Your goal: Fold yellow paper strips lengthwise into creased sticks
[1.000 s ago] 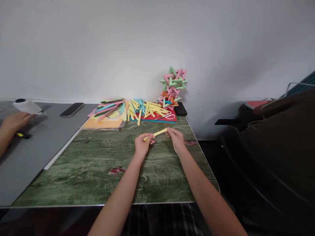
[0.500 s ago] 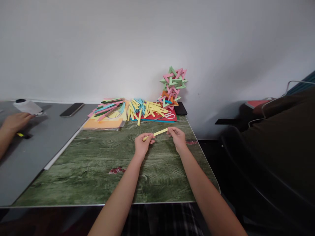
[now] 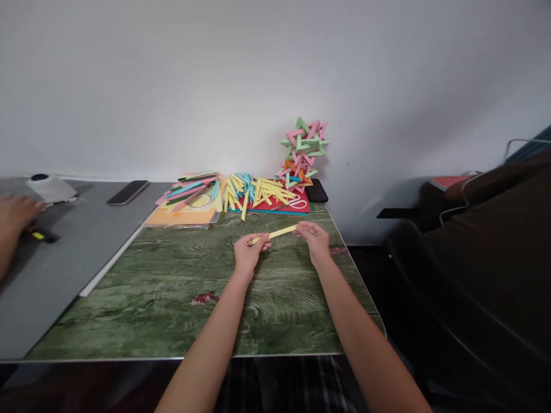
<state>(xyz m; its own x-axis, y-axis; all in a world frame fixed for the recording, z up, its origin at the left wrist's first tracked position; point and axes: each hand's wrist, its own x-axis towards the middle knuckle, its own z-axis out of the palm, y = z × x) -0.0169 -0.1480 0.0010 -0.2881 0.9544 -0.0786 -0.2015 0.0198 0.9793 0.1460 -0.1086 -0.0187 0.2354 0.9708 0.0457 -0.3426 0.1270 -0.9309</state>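
Observation:
A narrow yellow paper strip [image 3: 282,232] is stretched between my two hands above the green wood-patterned table [image 3: 163,321]. My left hand [image 3: 248,249] pinches its left end between thumb and fingers. At the other end, my right hand [image 3: 314,238] grips the strip with its fingertips. Beyond my hands lies a heap of yellow paper strips [image 3: 271,190], with blue pieces [image 3: 245,184] among them. White-handled scissors [image 3: 298,202] rest on red paper [image 3: 306,206] beside the heap.
Behind the heap stands a folded-paper star model [image 3: 305,140], close to a black phone [image 3: 317,191]. Coloured strips [image 3: 189,192] lie on an orange packet [image 3: 181,217] at the back left. On the grey table are another phone [image 3: 128,192], a white roll [image 3: 50,188] and another person's hand [image 3: 17,218].
My right hand has shifted slightly right, still gripping the strip; my left hand has barely moved. The other person's hand at far left has moved left, away from the white roll.

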